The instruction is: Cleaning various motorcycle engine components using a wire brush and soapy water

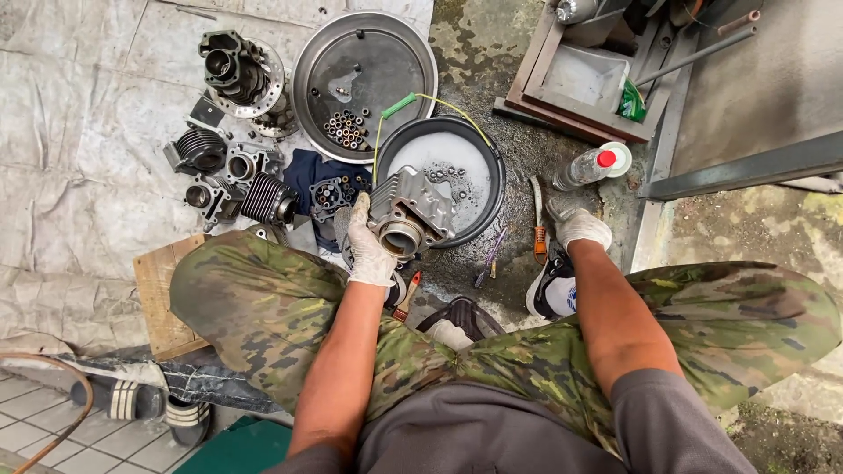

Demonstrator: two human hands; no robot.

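Grey metal engine casting (408, 215) sits gripped in my gloved left hand (369, 250), over the soapy black basin's (492, 197) rim. My gloved right hand (580, 226) rests empty, fingers loosely curled, beside an orange-handled brush (538, 219).

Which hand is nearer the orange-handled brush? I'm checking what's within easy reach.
Right. The right hand rests just beside the orange-handled brush; the left hand holds the engine part further away.

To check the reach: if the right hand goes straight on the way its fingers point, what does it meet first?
Probably the plastic bottle: the right hand points up toward it, just past the brush. Depth is unclear.
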